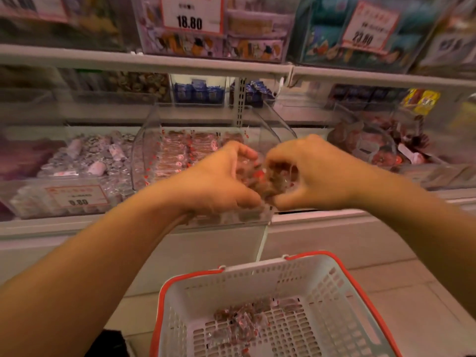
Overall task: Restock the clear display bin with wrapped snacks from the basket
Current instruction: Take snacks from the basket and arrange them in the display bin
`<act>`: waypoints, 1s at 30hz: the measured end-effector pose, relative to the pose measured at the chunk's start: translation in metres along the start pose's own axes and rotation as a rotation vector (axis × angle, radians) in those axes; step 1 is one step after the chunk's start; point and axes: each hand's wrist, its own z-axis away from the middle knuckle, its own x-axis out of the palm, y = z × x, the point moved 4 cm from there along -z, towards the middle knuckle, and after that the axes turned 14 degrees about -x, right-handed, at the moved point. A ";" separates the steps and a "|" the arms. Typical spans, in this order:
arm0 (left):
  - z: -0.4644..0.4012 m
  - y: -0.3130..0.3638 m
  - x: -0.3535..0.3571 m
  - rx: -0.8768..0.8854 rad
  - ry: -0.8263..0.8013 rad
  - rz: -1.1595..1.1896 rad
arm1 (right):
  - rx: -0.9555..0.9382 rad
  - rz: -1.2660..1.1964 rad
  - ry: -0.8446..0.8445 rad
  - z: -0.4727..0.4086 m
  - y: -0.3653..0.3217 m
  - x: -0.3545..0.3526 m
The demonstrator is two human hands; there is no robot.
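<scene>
Head view, restocking in progress. Left hand (219, 181) and right hand (306, 173) brought together above the clear display bin (144, 150), fingers (247, 153) of both curled around one shared clump of wrapped snacks (268, 180). Bin partly filled, rows of similar packets laid toward its back; front portion hidden behind the hands. Basket (322, 279) on the floor below, well apart from the bin, with a small heap of remaining snacks (239, 323) on its perforated bottom.

Likely failures, as judged from this pose:
- Loose packets slipping from the underside of the two-handed clump, owing to slick wrappers and no support beneath.
- Spill over the low front lip onto the shelf edge or floor, if released too near the front.
- Disordered pile on top of the neat rear rows, if dropped rather than laid.
- Motion blur: exact count of packets held not discernible.
</scene>
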 end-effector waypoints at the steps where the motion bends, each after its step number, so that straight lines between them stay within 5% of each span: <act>1: -0.002 0.002 -0.010 0.020 0.032 0.040 | 0.026 -0.052 0.021 -0.010 0.007 -0.003; 5: -0.016 -0.003 -0.063 0.088 0.431 0.124 | 0.124 -0.054 0.021 -0.063 0.055 -0.007; 8: -0.024 -0.013 -0.081 0.141 0.726 -0.379 | 0.120 0.137 -0.095 -0.109 0.084 0.006; 12: -0.042 -0.036 -0.074 0.011 0.599 -0.776 | 0.190 0.326 -0.326 -0.156 0.106 0.040; 17: -0.052 -0.054 -0.087 -0.201 0.462 -0.820 | 0.174 0.286 -0.447 -0.186 0.117 0.074; 22: -0.057 -0.058 -0.088 -0.218 0.418 -0.823 | 0.167 0.394 -0.348 -0.188 0.121 0.070; 30: -0.056 -0.058 -0.087 -0.207 0.420 -0.833 | 0.251 0.559 -0.741 -0.179 0.123 0.097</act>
